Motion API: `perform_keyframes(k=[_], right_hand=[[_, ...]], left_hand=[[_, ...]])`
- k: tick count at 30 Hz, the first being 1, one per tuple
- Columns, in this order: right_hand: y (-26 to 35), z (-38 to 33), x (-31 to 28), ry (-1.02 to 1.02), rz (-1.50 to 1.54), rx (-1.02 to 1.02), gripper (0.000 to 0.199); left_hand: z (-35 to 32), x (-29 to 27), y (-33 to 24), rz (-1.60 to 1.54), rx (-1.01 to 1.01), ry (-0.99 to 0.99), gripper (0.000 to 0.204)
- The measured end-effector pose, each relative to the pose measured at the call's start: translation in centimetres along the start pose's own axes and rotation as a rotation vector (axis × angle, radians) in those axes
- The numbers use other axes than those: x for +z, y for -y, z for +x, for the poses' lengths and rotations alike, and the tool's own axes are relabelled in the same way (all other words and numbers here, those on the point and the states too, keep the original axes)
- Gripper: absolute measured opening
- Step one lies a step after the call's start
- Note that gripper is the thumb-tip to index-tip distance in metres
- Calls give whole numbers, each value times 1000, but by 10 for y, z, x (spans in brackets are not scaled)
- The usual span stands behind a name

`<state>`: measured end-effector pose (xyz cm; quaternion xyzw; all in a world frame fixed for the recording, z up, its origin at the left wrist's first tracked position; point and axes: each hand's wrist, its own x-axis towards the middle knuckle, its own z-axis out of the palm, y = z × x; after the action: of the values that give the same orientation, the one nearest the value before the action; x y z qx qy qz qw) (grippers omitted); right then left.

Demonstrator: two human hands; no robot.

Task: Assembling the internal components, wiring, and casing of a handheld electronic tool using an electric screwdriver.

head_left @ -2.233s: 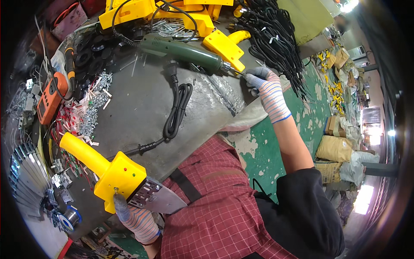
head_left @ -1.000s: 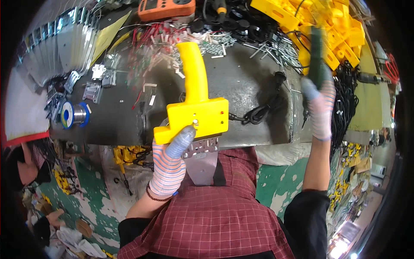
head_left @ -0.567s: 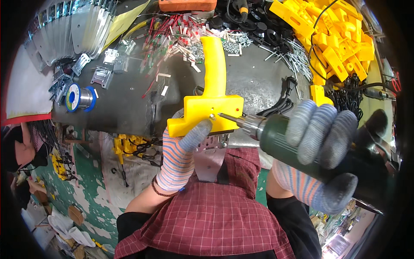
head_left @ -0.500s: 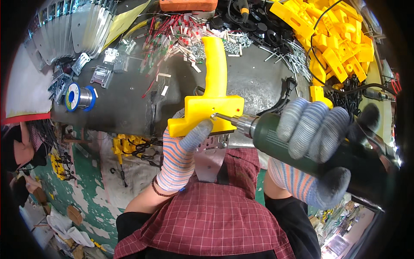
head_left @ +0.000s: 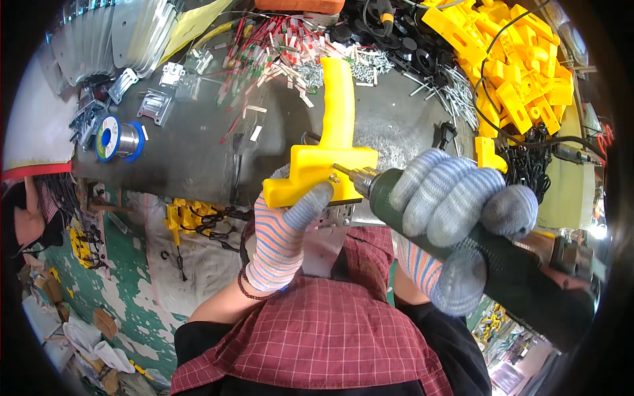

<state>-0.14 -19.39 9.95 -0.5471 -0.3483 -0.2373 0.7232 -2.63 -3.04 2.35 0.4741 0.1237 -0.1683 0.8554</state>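
Head view: the left hand is closed round the lower edge of a yellow pistol-grip housing, thumb on its face just beside a small screw. The housing is held over the near edge of the desk, handle pointing away from the person, a grey metal plate below it. Right of the housing, the right hand wraps a green electric screwdriver, whose bit ends over the housing's face, just above the screw; whether the tip touches cannot be told. By judgement, the step in hand is screw-driving on that face, and the next move calls for a steady housing and the bit squarely in line with the screw head. Well left of the housing lies a solder wire spool; beyond its handle, red wires and small nuts; beyond it to the right, long screws and a heap of yellow plastic parts
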Motion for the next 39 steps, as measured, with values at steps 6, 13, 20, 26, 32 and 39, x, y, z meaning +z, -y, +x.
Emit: perform_keyframes(k=[6, 13, 20, 26, 32, 39], right_hand=[[16, 4, 6, 39, -142, 65, 52], [49, 11, -2, -70, -189, 292, 54], [62, -22, -17, -375, -101, 263, 36], [68, -28, -22, -415, -51, 272, 37], [67, -36, -23, -424, -168, 125, 49], [66, -29, -27, -305, -160, 111, 67]], left_hand=[[-1, -3, 4, 62, 40, 6, 39], [10, 22, 4, -151, -229, 157, 46], [35, -3, -9, 1108, 825, -55, 53], [96, 1, -63, 1450, 1137, 143, 19], [158, 19, -64, 1919, 1078, 257, 26], [170, 18, -47, 1955, 1376, 294, 16]])
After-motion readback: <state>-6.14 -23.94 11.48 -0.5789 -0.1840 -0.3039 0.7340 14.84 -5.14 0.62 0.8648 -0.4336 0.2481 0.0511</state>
